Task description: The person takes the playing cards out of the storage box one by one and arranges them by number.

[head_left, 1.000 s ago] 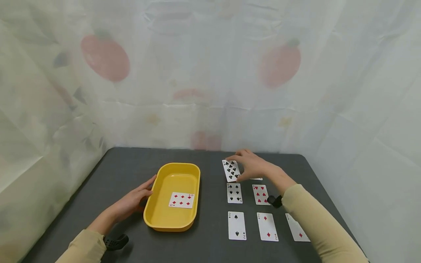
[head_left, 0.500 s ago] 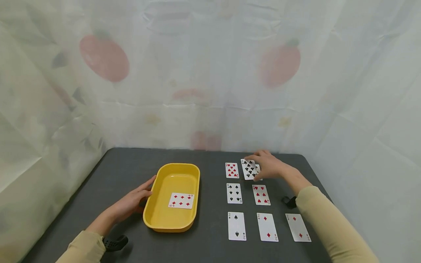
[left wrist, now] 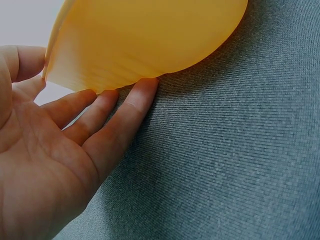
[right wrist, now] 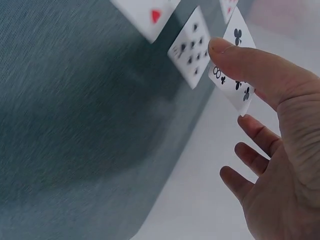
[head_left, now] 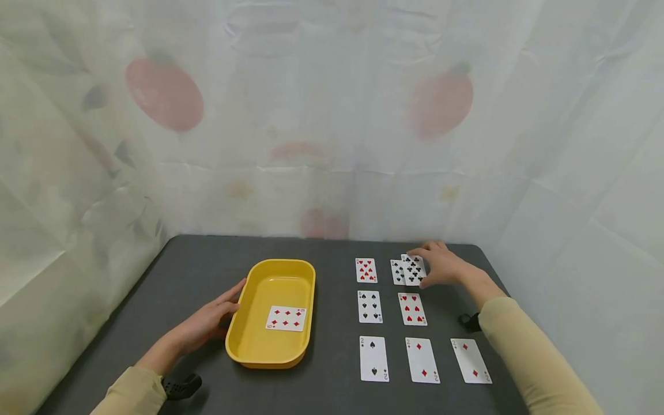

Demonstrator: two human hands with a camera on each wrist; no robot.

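My right hand [head_left: 426, 266] pinches an eight of clubs [head_left: 411, 270] at the far right of the table, thumb on its face. The card overlaps another black card [head_left: 396, 271] lying there. In the right wrist view the eight of clubs [right wrist: 238, 35] is under my thumb [right wrist: 250, 65], with a black-pip card [right wrist: 192, 52] beyond it. My left hand [head_left: 210, 317] rests with straight fingers against the left wall of a yellow tray [head_left: 249, 311]. A diamonds card [head_left: 286, 318] lies in the tray. In the left wrist view my fingers [left wrist: 125, 107] touch the tray [left wrist: 145, 40] from below.
Face-up cards lie in rows on the dark grey table [head_left: 197, 271]: a hearts card [head_left: 366, 270], a six of spades [head_left: 370, 306], a hearts card [head_left: 412, 308], a two of spades [head_left: 373, 357] and two twos of diamonds [head_left: 422, 359] [head_left: 471, 360]. A printed curtain hangs behind.
My right hand carried the eight of clubs to the right along the far row, uncovering the hearts card at the far left of the grid. The left hand stayed on the tray.
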